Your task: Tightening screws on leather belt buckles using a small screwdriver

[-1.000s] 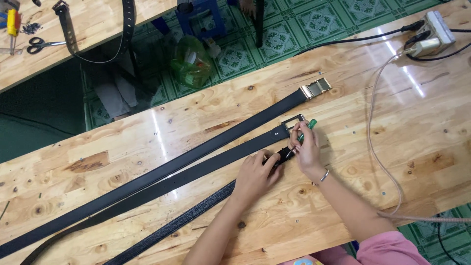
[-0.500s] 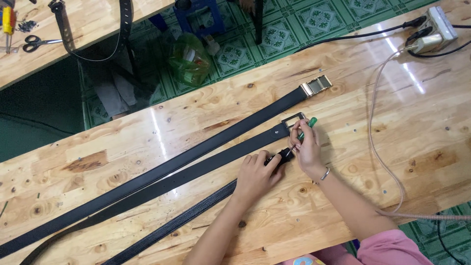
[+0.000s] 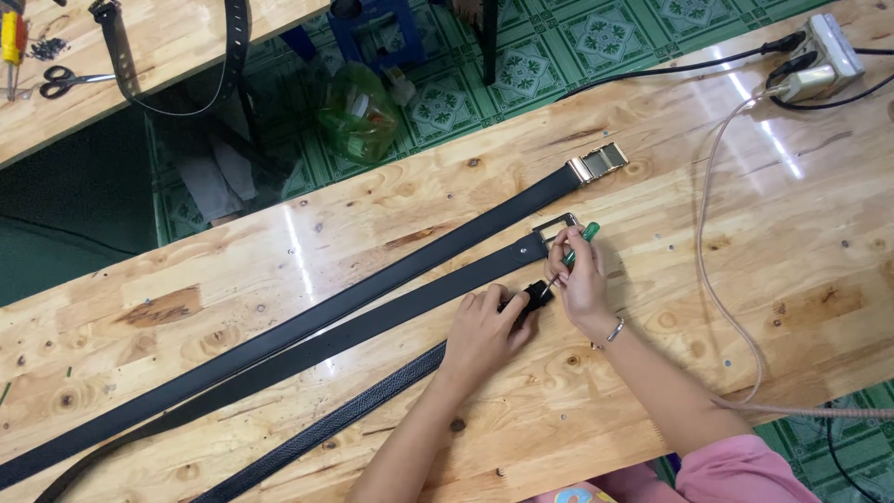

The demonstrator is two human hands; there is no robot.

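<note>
Scissors (image 3: 58, 82): seen at the upper left, on a second wooden worktop, beside a looped black strap (image 3: 168, 56).
Long belts (image 3: 372, 312): two black belts are laid diagonally across the main worktop (image 3: 279, 242), well apart from the scissors.
Textured belt (image 3: 326, 430): laid lower centre; its dark end piece (image 3: 533, 296) is found at mid-frame.
Left hand (image 3: 484, 335): its grip is pressed down on the end piece, fingers closed over it.
Right hand (image 3: 582, 279): its grip is pinched round a green-handled screwdriver (image 3: 570, 261), whose tip is set into the end piece.
Doing it well: the piece is best kept flat and the tool upright in line with the screw, judged from the angle.
Buckles: a gold buckle (image 3: 598, 162) and a silver buckle (image 3: 556, 226) are seen just above the hands.
Power strip (image 3: 824, 51): at the upper right.
Change: against the earlier frames, hands and belts are found in nearly the same places.
</note>
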